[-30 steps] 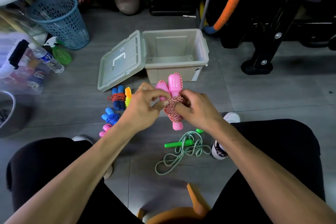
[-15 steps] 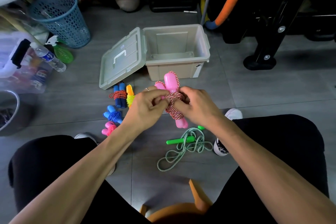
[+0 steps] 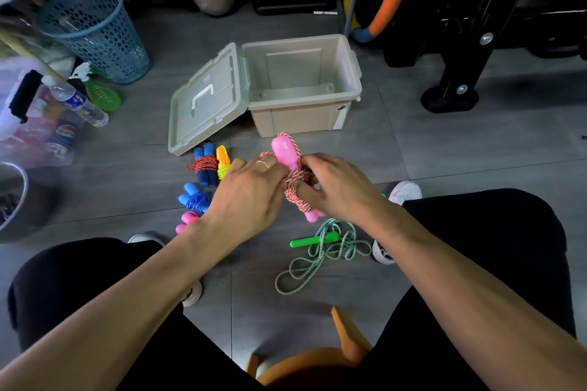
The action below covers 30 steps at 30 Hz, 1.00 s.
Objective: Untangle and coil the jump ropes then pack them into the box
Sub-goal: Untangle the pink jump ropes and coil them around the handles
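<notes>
Just in front of the open beige plastic storage box [image 3: 303, 86], above the grey tiled floor [image 3: 444, 149], both hands hold a pink-handled jump rope with red-and-white braided cord [image 3: 293, 179]. The left hand [image 3: 251, 194] curls its fingers [image 3: 270, 170] against the wound cord beside the upper pink handle, and the right hand [image 3: 336, 187] pinches the cord wraps from the other side; exactly which strand each fingertip holds cannot be told.

This bundle looks light, with hard, smooth plastic handles and soft, limp cord that will likely spring loose if released, so the safest hold is probably across the wrapped middle, pinning the loose end.

Left of the box front, four coiled ropes lie on the floor: one with blue foam handles and red cord [image 3: 203, 165], one orange-handled with yellow cord [image 3: 223, 160], one all blue [image 3: 193, 198], one pink [image 3: 187, 220]. Nearer the person than the box, a green-handled rope with green-and-white cord [image 3: 320, 247] lies loose and untangled work remains there. The box looks empty.
</notes>
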Tool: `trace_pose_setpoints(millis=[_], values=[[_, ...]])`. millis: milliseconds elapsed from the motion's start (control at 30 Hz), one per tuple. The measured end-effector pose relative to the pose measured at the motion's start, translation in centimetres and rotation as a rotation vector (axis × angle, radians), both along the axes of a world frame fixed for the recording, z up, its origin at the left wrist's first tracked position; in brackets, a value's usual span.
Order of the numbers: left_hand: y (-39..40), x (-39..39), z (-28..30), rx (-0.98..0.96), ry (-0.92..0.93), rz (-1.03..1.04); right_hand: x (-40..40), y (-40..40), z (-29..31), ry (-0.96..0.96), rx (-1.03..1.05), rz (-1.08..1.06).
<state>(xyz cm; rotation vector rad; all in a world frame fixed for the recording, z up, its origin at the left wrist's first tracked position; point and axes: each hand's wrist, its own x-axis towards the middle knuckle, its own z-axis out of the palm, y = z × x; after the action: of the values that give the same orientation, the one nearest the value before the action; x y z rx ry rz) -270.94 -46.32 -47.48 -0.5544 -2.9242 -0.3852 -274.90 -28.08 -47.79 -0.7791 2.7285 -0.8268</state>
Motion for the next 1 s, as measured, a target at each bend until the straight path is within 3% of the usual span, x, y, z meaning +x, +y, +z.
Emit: trace_pose_setpoints(millis=[167, 333, 667, 900, 1000], values=[[-0.1, 0.0, 0.0, 0.201, 0.036, 0.058, 0.0, -1.2, -0.3, -0.148, -0.196, -0.085], [0.0, 0.3, 0.1, 0.474, 0.065, 0.107, -0.2, -1.6, 0.4, -0.142, -0.215, -0.074], [1.0, 0.8, 0.5, 0.473, 0.121, 0.225, -0.2, -1.6, 0.8, -0.107, -0.177, -0.117], [1.4, 0.3, 0.9, 0.563, -0.128, 0.308, -0.1, -1.7, 0.6, -0.096, -0.193, -0.125], [1.0, 0.1, 1.3, 0.704, -0.263, 0.338, -0.2, -1.5, 0.7, -0.113, -0.210, -0.096]])
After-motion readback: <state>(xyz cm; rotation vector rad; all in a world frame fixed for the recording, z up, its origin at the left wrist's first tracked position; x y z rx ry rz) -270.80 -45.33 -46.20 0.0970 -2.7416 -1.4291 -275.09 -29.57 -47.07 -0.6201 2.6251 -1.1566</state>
